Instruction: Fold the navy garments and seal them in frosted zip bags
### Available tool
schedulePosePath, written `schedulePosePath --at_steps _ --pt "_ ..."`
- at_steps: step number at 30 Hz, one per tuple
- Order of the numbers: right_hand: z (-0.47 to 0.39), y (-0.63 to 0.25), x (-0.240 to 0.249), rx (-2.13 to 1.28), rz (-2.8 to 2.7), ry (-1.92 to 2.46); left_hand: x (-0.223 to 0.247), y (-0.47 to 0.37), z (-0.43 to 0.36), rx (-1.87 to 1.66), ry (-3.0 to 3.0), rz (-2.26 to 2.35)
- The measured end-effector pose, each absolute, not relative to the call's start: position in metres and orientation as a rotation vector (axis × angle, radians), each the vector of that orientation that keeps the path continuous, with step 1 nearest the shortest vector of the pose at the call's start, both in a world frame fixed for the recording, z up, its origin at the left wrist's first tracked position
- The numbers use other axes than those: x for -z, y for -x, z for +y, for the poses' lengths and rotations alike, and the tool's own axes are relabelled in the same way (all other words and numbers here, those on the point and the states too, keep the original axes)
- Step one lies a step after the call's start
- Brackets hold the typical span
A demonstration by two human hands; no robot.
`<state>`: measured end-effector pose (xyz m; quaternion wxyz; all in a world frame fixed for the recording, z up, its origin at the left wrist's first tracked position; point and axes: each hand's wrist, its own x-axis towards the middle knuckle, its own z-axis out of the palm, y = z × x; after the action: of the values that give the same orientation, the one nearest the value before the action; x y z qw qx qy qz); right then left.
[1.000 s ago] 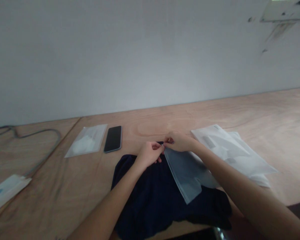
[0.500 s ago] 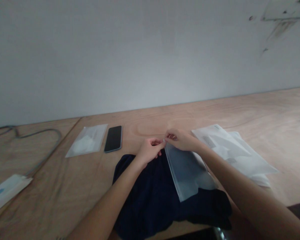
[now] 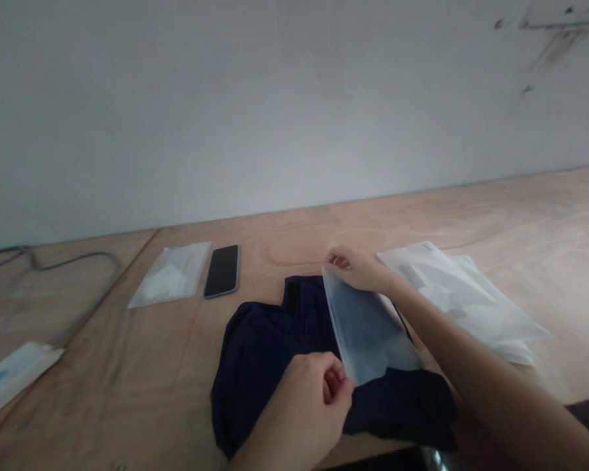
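Observation:
A frosted plastic bag (image 3: 368, 333) lies over a dark navy piece of cloth (image 3: 265, 347), which looks like a garment. The bag's long zip-like edge faces left. At the far corner of that edge, my right hand (image 3: 351, 267) is closed on the bag in a pinch. My left hand (image 3: 319, 399) is closed at the near corner of the same edge, with thumb and fingers pinched together there. Part of the cloth is hidden under the bag and my left hand.
Left of the cloth lie a phone (image 3: 222, 271) and a small frosted bag (image 3: 171, 275) with something white inside. Several white bags (image 3: 456, 294) are stacked at the right. A power strip (image 3: 14, 376) with a grey cable (image 3: 103, 294) sits far left. Behind rises a wall (image 3: 294, 104).
My left hand has come down from the bag's far corner to its near corner. My right hand stays at the far corner. More of the cloth's far edge shows now.

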<state>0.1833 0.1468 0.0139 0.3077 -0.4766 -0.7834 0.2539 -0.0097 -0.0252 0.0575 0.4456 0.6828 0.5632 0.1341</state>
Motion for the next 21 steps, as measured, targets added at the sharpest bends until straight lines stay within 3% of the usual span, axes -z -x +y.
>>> schedulePosePath --at_steps 9,21 --pt "0.103 -0.201 -0.031 -0.467 -2.050 1.307 -0.051 0.033 0.017 -0.453 -2.025 1.457" --pt "-0.012 -0.186 0.007 -0.185 -1.886 1.548 -0.035 0.019 0.044 -0.543 -2.033 1.388"
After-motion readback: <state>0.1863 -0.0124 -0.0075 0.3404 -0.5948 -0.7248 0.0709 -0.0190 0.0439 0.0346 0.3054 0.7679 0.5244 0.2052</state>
